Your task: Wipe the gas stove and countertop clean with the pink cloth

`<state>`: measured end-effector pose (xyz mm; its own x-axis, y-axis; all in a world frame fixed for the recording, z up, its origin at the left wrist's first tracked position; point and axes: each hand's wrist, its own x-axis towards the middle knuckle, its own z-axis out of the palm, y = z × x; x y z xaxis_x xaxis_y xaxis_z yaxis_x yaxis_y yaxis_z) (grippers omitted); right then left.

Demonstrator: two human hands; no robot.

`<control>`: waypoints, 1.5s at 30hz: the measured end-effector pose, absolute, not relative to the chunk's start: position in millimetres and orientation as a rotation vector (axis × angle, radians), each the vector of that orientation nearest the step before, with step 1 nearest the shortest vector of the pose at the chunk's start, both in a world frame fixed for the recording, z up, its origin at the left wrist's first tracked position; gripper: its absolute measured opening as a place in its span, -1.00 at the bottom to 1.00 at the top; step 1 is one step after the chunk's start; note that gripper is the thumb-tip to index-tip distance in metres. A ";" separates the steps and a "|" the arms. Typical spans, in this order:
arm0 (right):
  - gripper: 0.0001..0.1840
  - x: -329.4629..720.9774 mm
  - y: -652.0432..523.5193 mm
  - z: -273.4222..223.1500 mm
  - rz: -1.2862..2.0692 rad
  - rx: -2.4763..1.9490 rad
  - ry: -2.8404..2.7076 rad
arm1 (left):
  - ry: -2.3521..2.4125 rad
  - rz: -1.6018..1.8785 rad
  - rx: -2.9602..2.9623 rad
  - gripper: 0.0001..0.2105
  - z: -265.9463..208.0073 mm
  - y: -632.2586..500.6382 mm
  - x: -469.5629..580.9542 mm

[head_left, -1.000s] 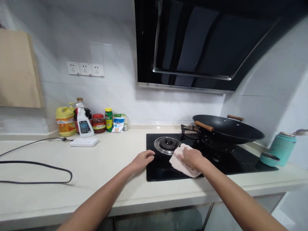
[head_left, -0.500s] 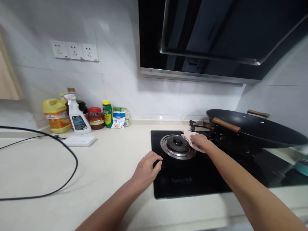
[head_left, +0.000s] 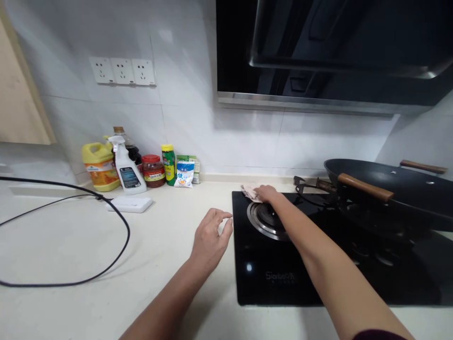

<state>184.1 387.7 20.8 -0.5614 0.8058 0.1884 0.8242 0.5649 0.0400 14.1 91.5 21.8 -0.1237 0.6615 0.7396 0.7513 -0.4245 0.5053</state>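
Your right grip is closed on the pale pink cloth, which is bunched up and pokes out past your fingers. The cloth lies on the stove, at its back left corner, by the round burner.

To wipe well here, it should help to spread the cloth and press it flat, so more of it rubs the black top. Go slowly by the burner, as its edge may catch the cloth. I cannot tell if the burner is hot, so keep your right arm up off it.

Your left grip holds nothing, with a small gap between finger and thumb. It is just left of the stove, over the worktop; I cannot tell if it touches. Leaning it there could keep you steady.

The big wok sits on the stove's right side. The spray bottle stands well to the stove's left.
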 end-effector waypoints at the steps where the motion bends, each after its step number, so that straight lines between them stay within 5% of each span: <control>1: -0.62 175.0 381.6 22.3 -0.172 -1.357 -2.700 | -1.672 -1.606 -2.008 -0.82 20.8 92.9 11.7; 10: -0.46 147.6 271.3 22.4 -0.095 -0.819 -2.959 | -1.865 -1.640 -1.851 -0.79 12.2 107.6 -14.0; 18: -0.25 234.9 131.0 11.4 0.281 -0.684 -2.844 | -2.023 -1.592 -1.827 -0.74 5.2 106.2 -21.5; 25: -0.61 318.2 102.3 5.5 0.126 -1.003 -2.688 | -2.046 -1.519 -1.963 -0.75 1.1 98.0 -13.0; 32: -0.62 326.1 159.4 6.1 -0.368 -1.673 -2.546 | -2.027 -1.471 -2.077 -0.75 -0.5 96.9 -8.4; 45: -0.79 319.9 273.5 28.5 -0.189 -2.004 -2.386 | -2.007 -1.320 -2.334 -0.77 -2.1 92.0 12.0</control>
<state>319.9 273.5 28.5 -0.1759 0.9800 0.0931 0.9824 0.1688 0.0796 12.0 92.0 -2.1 -0.0178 0.9074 0.4199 0.7449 -0.2682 0.6109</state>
